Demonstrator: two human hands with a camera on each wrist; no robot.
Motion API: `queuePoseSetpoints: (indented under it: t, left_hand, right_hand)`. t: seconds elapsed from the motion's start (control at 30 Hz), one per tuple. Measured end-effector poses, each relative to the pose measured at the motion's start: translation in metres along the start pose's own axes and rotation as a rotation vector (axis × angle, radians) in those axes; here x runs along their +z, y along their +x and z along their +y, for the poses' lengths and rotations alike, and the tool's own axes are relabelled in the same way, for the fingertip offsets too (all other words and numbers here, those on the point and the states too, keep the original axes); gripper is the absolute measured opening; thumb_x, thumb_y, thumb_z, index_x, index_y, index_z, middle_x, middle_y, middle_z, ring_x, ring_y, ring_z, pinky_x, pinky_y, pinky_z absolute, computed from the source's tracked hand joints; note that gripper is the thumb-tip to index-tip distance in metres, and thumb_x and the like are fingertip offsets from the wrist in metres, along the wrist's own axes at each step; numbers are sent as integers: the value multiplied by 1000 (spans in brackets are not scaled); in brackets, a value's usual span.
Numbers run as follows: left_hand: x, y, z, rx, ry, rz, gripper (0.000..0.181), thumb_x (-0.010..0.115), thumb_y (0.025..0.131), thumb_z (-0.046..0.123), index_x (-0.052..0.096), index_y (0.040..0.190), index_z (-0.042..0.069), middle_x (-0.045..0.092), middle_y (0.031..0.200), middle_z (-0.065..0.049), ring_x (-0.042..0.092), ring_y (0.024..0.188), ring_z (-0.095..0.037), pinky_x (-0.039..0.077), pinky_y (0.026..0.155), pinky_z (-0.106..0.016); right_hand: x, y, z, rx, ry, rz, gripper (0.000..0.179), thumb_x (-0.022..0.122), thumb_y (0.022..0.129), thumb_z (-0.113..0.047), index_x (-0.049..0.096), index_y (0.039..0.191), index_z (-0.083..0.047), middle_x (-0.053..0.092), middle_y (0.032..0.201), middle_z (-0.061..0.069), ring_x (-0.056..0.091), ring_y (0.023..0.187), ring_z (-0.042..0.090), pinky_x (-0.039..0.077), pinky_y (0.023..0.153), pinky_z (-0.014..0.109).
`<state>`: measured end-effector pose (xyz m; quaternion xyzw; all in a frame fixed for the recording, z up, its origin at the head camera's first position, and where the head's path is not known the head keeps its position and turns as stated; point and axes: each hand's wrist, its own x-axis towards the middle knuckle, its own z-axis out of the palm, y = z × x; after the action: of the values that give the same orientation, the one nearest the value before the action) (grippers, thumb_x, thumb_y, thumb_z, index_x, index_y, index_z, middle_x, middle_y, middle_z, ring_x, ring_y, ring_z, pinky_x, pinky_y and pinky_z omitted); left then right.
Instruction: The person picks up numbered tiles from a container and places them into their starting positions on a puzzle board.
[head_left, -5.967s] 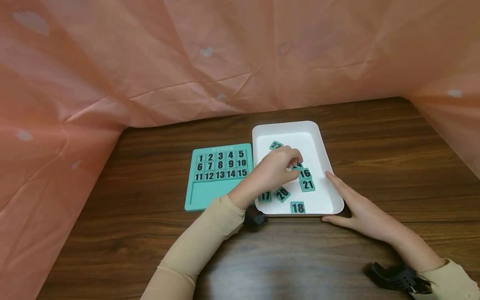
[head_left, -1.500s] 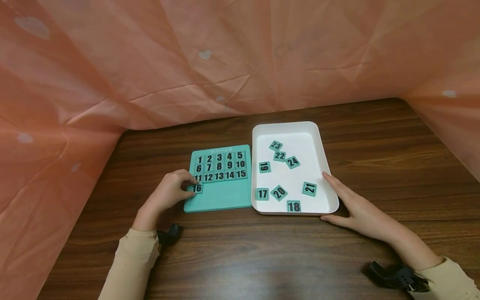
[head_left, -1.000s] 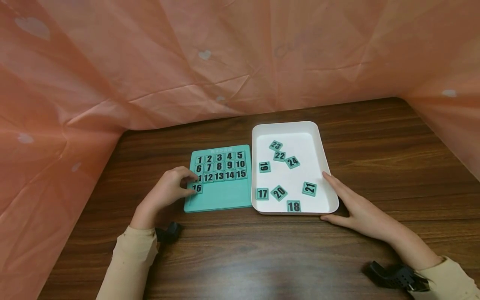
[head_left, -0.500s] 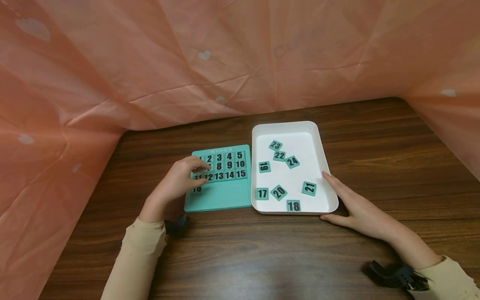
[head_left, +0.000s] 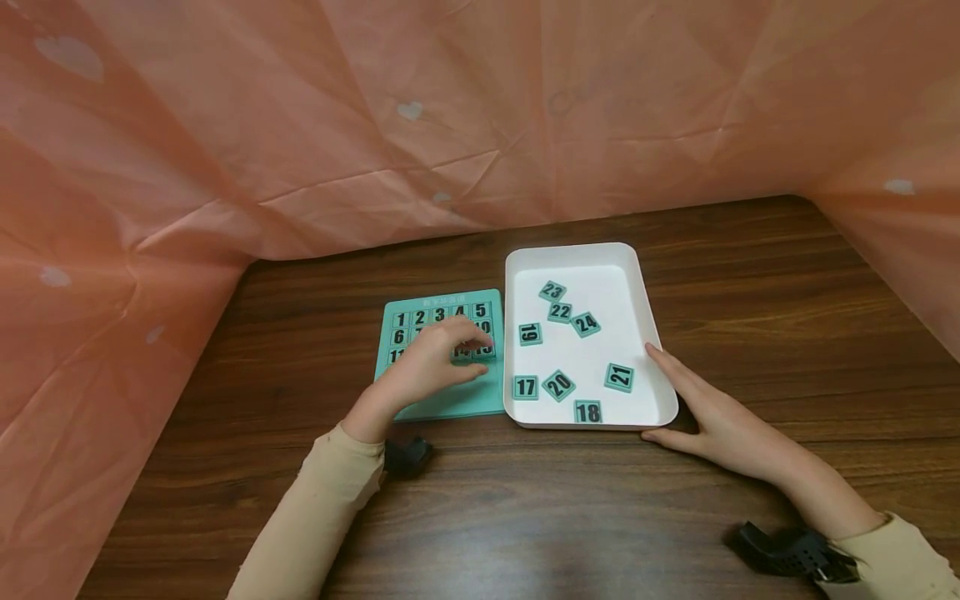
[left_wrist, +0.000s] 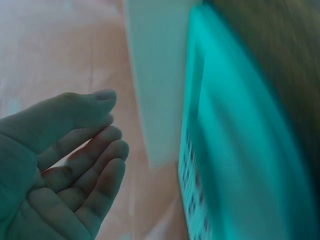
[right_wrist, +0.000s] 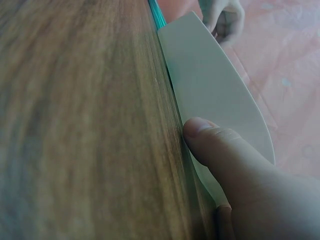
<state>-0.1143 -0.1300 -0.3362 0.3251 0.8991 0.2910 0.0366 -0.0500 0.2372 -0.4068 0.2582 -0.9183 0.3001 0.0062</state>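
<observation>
In the head view my left hand (head_left: 435, 357) hovers over the turquoise number board (head_left: 483, 398), fingers loosely bent and holding nothing. The left wrist view confirms a gap between thumb (left_wrist: 75, 112) and fingertips. Rows of numbered tiles fill the board's upper part; the hand hides several, including where tile 16 lay. Beside the board stands a white tray (head_left: 581, 354) with loose tiles: 23 (head_left: 552, 291), 22 (head_left: 559, 312), 24 (head_left: 586, 323), 19 (head_left: 530, 334), 17 (head_left: 526, 387), 20 (head_left: 558, 385), 21 (head_left: 619, 377), 18 (head_left: 588, 412). My right hand (head_left: 712, 425) rests straight fingers against the tray's near right corner.
Both board and tray lie on a dark wooden table (head_left: 570, 508), their edges side by side. A pink-orange cloth (head_left: 480, 125) hangs behind the table and along both sides. Black straps with cameras sit on both wrists (head_left: 795, 554).
Tile 16 went from the tray to the board's fourth row, and tile 21 turned. My left hand let go of 16 and moved right across the board. The right hand stayed at the tray.
</observation>
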Motion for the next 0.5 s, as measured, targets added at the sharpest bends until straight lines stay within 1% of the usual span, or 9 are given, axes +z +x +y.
queuePoseSetpoints:
  t: [0.13,0.23,0.37,0.5]
  left_hand:
    - [17,14,11,51,-4,-46,29,75,83,10,67,110,2,63,105,-9,58,96,-23,49,83,-35]
    - [27,23,15,65,7,-76,29,75,84,12,67,110,3,62,105,-8,57,98,-21,47,84,-32]
    - [38,30,17,76,32,-106,29,76,82,15,68,108,5,63,104,-4,57,97,-16,45,84,-26]
    - [45,35,16,129,97,-103,30,80,78,16,69,105,6,65,102,-2,59,96,-13,46,84,-25]
  right_hand:
    - [1,0,0,11,10,-4,102,77,80,-38,9,155,-20,24,153,18,37,130,39,41,92,49]
    - [1,0,0,13,14,-4,103,77,80,-38,9,155,-20,24,153,18,37,130,39,41,92,49]
    - [1,0,0,11,23,-5,103,77,80,-38,9,155,-20,24,153,19,37,130,41,40,91,55]
    - [1,0,1,13,23,-5,103,77,80,-39,9,155,-20,24,153,19,37,130,41,40,90,56]
